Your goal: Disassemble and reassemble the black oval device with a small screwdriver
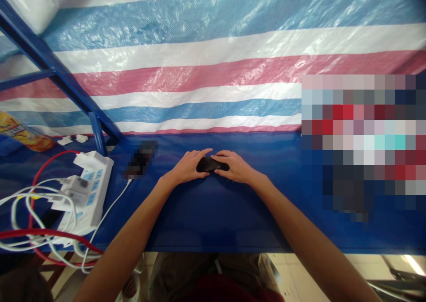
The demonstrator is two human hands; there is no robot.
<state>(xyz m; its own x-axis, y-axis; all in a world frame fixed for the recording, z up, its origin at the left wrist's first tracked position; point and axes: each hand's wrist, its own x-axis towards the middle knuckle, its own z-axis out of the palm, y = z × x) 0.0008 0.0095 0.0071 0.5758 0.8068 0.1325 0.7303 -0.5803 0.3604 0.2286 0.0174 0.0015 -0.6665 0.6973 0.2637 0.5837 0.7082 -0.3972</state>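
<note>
Left hand (188, 166): fingers curved, closed over the left end of a black rounded object (209, 164), holding it.
Right hand (235, 167): likewise closed over its right end, fingertips just beside the left hand's.
Black object: between both hands, on the blue table (213, 217), at 12 o'clock from the person.
Nearby: white power strip (95, 182) with tangled cables (40, 217) at 9 o'clock.
Behind: striped tarpaulin (213, 60).

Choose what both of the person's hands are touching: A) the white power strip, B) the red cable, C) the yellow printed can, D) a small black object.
D: the left hand and right hand meet over the small black object on the blue table cover.
</note>
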